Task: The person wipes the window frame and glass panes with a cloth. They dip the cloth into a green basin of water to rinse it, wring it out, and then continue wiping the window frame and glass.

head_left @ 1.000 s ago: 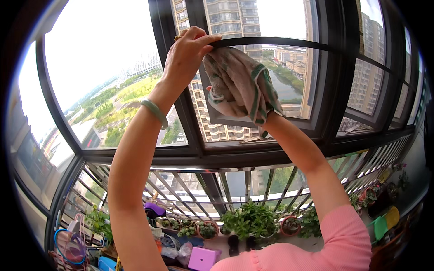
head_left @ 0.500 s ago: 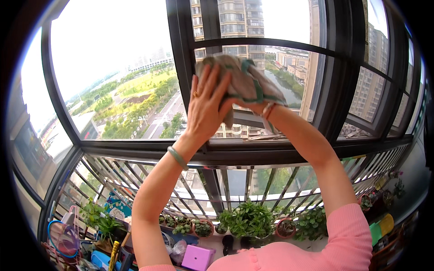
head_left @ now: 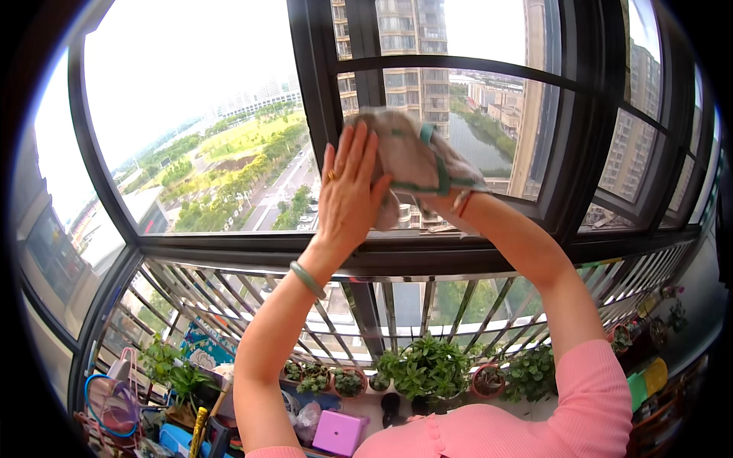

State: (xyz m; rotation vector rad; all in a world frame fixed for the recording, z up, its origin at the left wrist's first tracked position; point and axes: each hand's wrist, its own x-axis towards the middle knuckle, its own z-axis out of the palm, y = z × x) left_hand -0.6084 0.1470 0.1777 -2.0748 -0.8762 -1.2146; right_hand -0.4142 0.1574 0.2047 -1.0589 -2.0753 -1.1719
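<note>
A grey-beige cloth with green trim (head_left: 408,153) lies bunched over the lower part of the dark window frame post and the glass beside it. My left hand (head_left: 347,179) lies flat at the cloth's left edge, its fingers stretched upward against the cloth and the dark post. A ring and a green bangle show on that hand and wrist. Reaching in from the right, my right hand (head_left: 443,202) has the cloth wrapped about it. Its fingers are hidden under the fabric. The window pane (head_left: 489,114) shows behind the cloth.
Below the sill (head_left: 305,248) runs a metal railing (head_left: 450,305). Potted plants (head_left: 427,366) line the floor along it. A purple stool (head_left: 340,433) stands at the lower left, near a blue hoop (head_left: 111,404) and assorted household things. A yellow-green object (head_left: 647,382) is at the right.
Both hands and the cloth have shifted slightly downward along the window post. The left hand stays flat at the cloth's edge; the view has tilted a little.
</note>
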